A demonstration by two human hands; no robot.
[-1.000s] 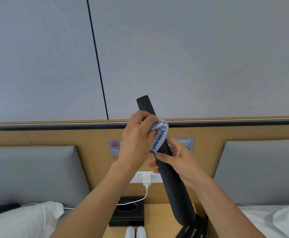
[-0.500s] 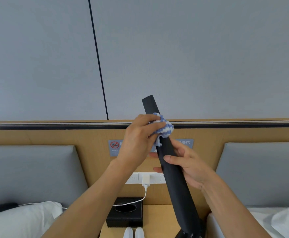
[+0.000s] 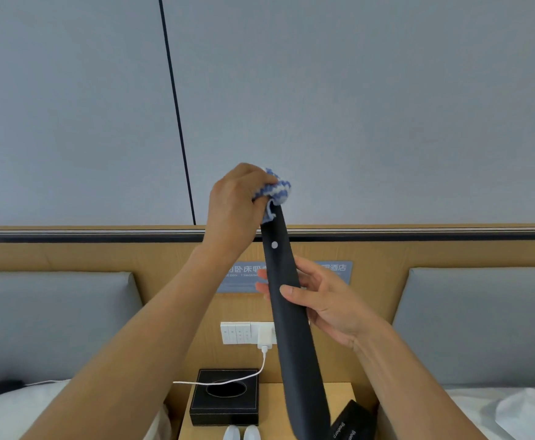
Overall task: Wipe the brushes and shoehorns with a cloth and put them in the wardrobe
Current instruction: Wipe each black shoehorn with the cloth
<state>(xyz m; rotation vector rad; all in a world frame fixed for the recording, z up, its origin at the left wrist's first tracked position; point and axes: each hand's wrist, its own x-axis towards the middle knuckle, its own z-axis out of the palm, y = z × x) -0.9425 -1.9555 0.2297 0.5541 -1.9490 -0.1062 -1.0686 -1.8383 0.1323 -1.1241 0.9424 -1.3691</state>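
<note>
Near the middle of the view, a long black shoehorn [image 3: 286, 300] stands tilted, its top leaning toward 11 o'clock. Over that top end the left hand [image 3: 234, 208] clutches a blue-and-white cloth [image 3: 275, 193], its grip curled round the fabric. At 5 o'clock from the cloth, the right hand [image 3: 326, 300] pinches the shoehorn's midsection. Below, at 6 o'clock, a black tissue box [image 3: 224, 396] sits on the wooden bench [image 3: 339, 393].
</note>
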